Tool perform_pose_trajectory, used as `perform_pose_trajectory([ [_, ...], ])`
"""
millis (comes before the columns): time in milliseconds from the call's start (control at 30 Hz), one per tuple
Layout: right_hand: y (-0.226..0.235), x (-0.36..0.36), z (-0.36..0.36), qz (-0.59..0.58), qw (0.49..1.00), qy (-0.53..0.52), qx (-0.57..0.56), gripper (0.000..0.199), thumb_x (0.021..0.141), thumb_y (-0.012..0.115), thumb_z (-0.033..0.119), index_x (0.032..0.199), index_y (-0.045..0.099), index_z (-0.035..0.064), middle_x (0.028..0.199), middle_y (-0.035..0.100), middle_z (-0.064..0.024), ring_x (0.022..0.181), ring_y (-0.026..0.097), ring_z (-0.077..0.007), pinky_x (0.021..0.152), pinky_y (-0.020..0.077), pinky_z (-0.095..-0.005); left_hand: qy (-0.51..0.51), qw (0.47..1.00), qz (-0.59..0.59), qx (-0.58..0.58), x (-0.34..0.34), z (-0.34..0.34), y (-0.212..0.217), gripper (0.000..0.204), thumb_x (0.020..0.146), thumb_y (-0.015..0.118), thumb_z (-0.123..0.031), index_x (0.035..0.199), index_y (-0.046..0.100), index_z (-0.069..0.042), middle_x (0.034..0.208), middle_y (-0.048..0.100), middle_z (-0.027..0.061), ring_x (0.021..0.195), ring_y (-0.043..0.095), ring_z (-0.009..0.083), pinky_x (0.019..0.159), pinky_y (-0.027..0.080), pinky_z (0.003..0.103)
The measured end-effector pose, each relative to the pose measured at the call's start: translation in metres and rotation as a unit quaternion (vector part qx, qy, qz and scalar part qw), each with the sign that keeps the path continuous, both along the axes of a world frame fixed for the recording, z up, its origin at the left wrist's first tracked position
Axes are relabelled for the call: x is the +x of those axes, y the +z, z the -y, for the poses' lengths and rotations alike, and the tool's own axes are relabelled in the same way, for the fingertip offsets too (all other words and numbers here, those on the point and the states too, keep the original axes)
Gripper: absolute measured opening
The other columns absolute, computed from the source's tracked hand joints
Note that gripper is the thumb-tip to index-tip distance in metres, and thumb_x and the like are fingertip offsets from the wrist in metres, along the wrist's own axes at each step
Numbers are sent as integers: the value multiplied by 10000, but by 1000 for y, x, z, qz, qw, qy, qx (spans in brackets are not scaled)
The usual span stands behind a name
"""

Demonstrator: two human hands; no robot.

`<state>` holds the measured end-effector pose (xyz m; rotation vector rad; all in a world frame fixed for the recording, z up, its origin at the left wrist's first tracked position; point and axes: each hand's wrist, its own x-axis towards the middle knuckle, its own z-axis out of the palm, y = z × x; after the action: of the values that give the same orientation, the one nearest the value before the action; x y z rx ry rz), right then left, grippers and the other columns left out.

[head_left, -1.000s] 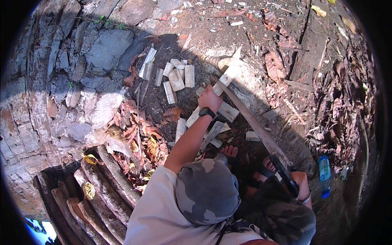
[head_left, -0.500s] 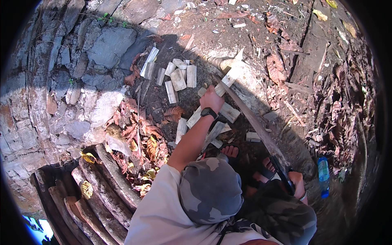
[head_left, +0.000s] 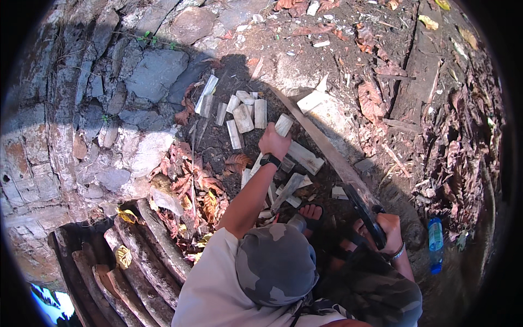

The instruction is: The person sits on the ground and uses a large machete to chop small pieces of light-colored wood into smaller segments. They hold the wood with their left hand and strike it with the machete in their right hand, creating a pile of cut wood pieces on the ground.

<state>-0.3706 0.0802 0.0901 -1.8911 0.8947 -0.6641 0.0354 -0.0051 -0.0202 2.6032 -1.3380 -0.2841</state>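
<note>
My left hand (head_left: 275, 143), wearing a dark watch, is closed around a short pale wood block (head_left: 284, 124); one end of the block sticks out past the fingers. My right hand (head_left: 389, 233) grips the black handle of a long handsaw (head_left: 321, 143). Its brown, tapering blade slants up and left, and the tip passes just beyond the block. Across the blade, a pale piece of wood (head_left: 311, 101) lies in the sunlight. Several cut blocks (head_left: 243, 118) are grouped on the soil past my left hand. More split wood pieces (head_left: 305, 157) lie between that hand and my feet.
A stone wall (head_left: 152, 73) runs along the left. Thick poles (head_left: 144, 261) lie side by side at the lower left. Dry leaves (head_left: 199, 174) cover soil near the wall, and more are heaped at right. A blue plastic bottle (head_left: 435, 245) lies right of my right hand.
My left hand has drawn back slightly with a short block, now apart from the pale piece in the sun. The saw has shifted up and left, still in my right hand.
</note>
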Motion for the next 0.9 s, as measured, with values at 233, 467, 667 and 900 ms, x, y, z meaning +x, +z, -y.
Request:
perform_pose_trajectory([
  [233, -8, -21, -15, 54, 994, -92, 29, 340, 712, 754, 286, 644, 506, 63, 553, 451, -95, 475, 481, -329, 479, 344, -384, -14, 994, -43, -98, 29, -1, 34, 557, 708, 825, -332, 1046, 530, -2, 950, 687, 233, 891, 664, 439, 762, 532, 506],
  [467, -3, -18, -38, 118, 982, -141, 35, 313, 714, 725, 313, 658, 540, 67, 566, 484, -94, 501, 512, -330, 507, 380, -374, -198, 977, -77, 28, 45, 0, 46, 583, 711, 814, -410, 1018, 597, 37, 929, 680, 265, 893, 673, 419, 768, 532, 476],
  [667, 11, -29, -41, 80, 986, -149, 4, 278, 745, 730, 302, 706, 607, 56, 608, 582, -89, 532, 629, -277, 528, 477, -324, -244, 960, -101, 89, 9, -5, 32, 605, 712, 802, -378, 1181, 612, -45, 1020, 712, 213, 973, 689, 368, 850, 543, 440],
  [900, -4, -29, -60, 67, 973, -221, 27, 296, 736, 726, 279, 698, 572, 29, 590, 521, -95, 497, 556, -277, 511, 420, -342, -212, 969, -81, -94, -23, 30, 25, 689, 762, 788, -384, 1273, 527, -2, 1163, 606, 207, 1100, 588, 382, 911, 501, 461],
])
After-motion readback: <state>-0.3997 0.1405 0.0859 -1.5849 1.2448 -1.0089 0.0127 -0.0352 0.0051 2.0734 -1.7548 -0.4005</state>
